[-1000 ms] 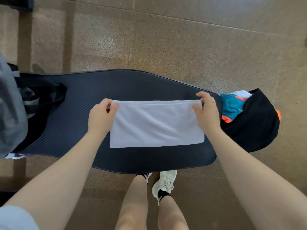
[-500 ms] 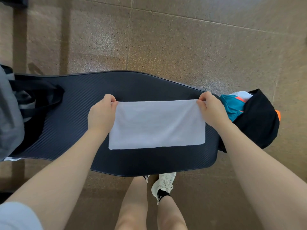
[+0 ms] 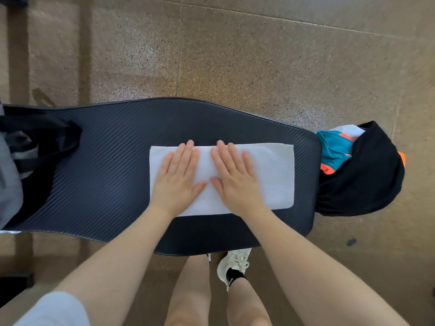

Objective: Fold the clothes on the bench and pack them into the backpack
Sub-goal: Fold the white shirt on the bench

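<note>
**Two flat hands on a white cloth**

On the bench [image 3: 117, 161], near its right end, lies a folded white cloth [image 3: 270, 175]. It is a flat rectangle, with its far edge close to the bench's far edge.

Some things are hard to see. At the bench's left end a grey bag [image 3: 9, 184] with black straps [image 3: 47, 142] is cut off by the picture's edge, so its shape is unclear. Past the right end, a black bundle [image 3: 367, 180] hides most of a blue and orange cloth [image 3: 334, 151]; I cannot tell what that cloth is. The hands cover the middle and left part of the white cloth. The bench's near edge hides the left foot, while a white shoe [image 3: 233, 264] shows on the floor [image 3: 259, 55].

The left hand [image 3: 177, 177] lies flat on the cloth, fingers straight and a little spread. The right hand [image 3: 235, 177] lies flat beside it, fingers straight too, with a ring [image 3: 232, 170] on one. Both press down and grip nothing. The thumbs point at each other, nearly touching.
</note>
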Action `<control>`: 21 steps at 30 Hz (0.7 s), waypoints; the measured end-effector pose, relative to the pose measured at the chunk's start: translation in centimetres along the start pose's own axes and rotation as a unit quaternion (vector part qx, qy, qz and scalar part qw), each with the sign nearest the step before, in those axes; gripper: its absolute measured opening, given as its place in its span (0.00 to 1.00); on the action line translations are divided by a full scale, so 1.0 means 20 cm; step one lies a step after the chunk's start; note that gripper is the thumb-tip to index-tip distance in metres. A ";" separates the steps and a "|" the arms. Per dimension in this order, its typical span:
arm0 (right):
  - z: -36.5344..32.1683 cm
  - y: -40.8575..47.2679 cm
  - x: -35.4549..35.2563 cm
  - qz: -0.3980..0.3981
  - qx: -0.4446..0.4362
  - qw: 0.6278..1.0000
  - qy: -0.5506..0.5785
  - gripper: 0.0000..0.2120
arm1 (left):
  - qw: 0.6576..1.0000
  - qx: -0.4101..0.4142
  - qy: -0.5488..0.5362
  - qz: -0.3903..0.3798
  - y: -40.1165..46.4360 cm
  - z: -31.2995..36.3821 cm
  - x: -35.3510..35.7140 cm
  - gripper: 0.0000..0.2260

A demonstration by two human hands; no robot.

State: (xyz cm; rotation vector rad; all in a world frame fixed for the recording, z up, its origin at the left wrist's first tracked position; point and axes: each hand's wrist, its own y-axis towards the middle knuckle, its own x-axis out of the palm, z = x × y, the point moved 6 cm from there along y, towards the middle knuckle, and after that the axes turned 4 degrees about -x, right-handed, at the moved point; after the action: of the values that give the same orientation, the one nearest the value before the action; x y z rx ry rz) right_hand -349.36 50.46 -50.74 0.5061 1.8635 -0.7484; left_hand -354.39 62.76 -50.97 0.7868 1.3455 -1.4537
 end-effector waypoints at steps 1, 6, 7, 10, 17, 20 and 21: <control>0.07 -0.02 0.01 -0.006 0.016 1.000 -0.021 0.27 | 1.000 -0.006 0.011 -0.002 -0.01 -0.04 0.02 0.31; 0.46 -0.26 -0.02 -0.037 0.163 0.985 -0.046 0.32 | 0.999 -0.027 0.026 -0.036 -0.03 -0.12 0.00 0.38; 0.52 -0.31 -0.03 -0.057 0.195 0.979 -0.037 0.33 | 0.998 -0.031 0.029 -0.051 -0.03 -0.11 0.00 0.38; 0.59 -0.38 -0.06 -0.097 0.209 0.973 -0.025 0.34 | 0.995 -0.055 0.042 -0.068 -0.03 -0.11 0.00 0.40; 0.48 -0.35 -0.21 -0.070 0.285 0.955 0.032 0.25 | 0.997 -0.070 0.012 -0.034 -0.02 0.06 -0.11 0.41; 0.46 -0.37 -0.20 -0.069 0.339 0.935 0.076 0.24 | 0.998 0.022 -0.005 -0.051 0.03 0.32 -0.13 0.36; 0.46 -0.37 -0.19 -0.055 0.356 0.927 0.101 0.24 | 0.998 0.042 0.002 -0.051 0.04 0.40 -0.13 0.35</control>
State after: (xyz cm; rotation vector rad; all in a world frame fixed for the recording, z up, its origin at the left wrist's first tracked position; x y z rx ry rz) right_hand -346.54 38.68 -48.01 0.9682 1.7762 -1.5140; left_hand -351.56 55.66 -47.52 0.7847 1.3532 -1.5980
